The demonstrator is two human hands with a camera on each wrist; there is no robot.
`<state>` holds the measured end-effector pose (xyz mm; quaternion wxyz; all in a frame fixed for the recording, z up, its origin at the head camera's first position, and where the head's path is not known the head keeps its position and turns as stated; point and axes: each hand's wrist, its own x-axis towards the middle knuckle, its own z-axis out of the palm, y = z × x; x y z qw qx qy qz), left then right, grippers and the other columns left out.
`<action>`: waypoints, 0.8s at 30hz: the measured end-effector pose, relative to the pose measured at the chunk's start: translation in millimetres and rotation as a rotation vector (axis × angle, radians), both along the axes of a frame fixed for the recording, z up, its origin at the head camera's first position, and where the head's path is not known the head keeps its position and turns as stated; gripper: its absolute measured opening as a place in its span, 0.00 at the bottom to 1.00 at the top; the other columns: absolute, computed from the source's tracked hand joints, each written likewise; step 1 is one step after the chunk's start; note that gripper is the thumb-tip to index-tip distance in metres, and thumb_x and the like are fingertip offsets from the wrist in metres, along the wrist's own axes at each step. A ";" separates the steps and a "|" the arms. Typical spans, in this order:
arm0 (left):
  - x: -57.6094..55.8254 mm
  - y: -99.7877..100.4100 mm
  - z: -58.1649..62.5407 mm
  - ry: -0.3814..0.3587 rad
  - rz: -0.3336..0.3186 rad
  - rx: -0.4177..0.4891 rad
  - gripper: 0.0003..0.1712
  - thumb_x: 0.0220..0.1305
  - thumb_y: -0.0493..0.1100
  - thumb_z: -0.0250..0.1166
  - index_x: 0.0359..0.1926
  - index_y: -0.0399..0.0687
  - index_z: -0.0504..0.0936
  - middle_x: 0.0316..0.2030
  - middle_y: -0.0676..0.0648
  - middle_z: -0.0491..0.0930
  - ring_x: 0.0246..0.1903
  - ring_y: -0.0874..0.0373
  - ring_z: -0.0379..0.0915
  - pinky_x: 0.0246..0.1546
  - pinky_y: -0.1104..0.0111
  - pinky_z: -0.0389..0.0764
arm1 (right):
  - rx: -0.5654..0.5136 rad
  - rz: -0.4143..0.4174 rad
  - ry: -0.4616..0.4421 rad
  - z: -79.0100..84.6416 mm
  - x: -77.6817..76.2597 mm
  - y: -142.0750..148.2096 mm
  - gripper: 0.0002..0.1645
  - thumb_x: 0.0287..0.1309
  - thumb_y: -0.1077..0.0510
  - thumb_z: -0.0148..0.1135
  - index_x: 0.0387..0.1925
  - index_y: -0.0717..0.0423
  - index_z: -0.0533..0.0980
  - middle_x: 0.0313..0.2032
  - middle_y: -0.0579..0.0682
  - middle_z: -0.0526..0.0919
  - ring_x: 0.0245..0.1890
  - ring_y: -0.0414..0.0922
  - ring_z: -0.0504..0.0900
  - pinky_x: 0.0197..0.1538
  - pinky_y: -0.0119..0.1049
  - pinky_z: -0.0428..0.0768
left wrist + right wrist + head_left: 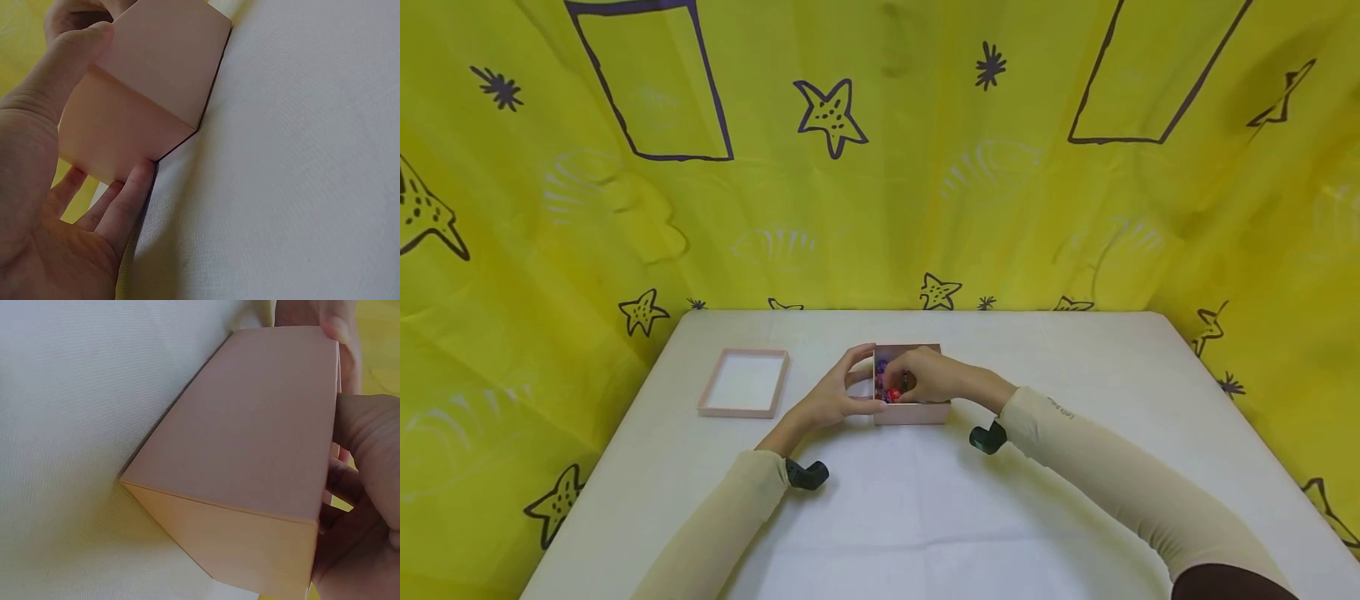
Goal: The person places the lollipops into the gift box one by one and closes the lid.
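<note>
A pale pink box [912,414] without a cover stands near the middle of the table. My left hand [838,396] grips its left end, thumb at the front wall and fingers spread along the side and back. Small shiny red and purple pieces [892,395] lie inside, too small to identify. My right hand [932,375] reaches down into the box from the right with bent fingers among these pieces. In the right wrist view, the box wall [250,425] hides those fingertips, so whether they hold a piece cannot be seen.
To the left of the box lies a shallow pink-edged lid [736,412] with its white inside facing up. A white cloth [865,517] covers the table. A yellow curtain [880,208] with drawn stars hangs behind and on both sides.
</note>
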<state>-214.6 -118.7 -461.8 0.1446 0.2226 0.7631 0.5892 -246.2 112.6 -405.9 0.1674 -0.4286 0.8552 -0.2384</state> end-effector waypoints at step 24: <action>-0.7 -0.8 -2.9 -0.015 0.011 -0.001 0.58 0.59 0.38 0.77 0.80 0.57 0.50 0.79 0.46 0.50 0.75 0.43 0.56 0.67 0.47 0.72 | -0.016 0.029 0.012 -0.2 -0.2 -0.1 0.08 0.60 0.62 0.74 0.42 0.51 0.85 0.34 0.40 0.83 0.34 0.43 0.78 0.38 0.29 0.79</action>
